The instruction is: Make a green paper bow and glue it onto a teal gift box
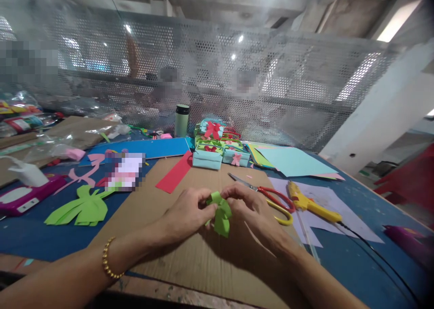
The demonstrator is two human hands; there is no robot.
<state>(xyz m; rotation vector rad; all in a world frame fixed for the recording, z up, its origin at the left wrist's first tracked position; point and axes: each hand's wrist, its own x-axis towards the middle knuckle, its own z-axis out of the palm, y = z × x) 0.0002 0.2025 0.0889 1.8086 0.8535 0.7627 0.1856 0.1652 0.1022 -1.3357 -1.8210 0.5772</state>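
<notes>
Between my two hands, above a brown cardboard sheet [162, 241], is a piece of light green paper [222, 221] folded into a bow shape. My left hand [190, 209] pinches its left side between thumb and fingers. From the other side, the bent fingers of my right hand [254, 214] grip the same paper near its top and hide part of it. Scissors [290, 204] with red and yellow handles lie just beyond my right hand, blades pointing away to the left. A flat red paper strip [174, 173] rests on the cardboard ahead of my left hand.
Small paper baskets with bows [207, 159] stand at the back, near a green bottle [181, 121]. On the right lie a yellow glue gun [317, 207] with its cord and coloured sheets [298, 159]. Green paper cutouts [81, 209] and a purple power strip [34, 196] are left.
</notes>
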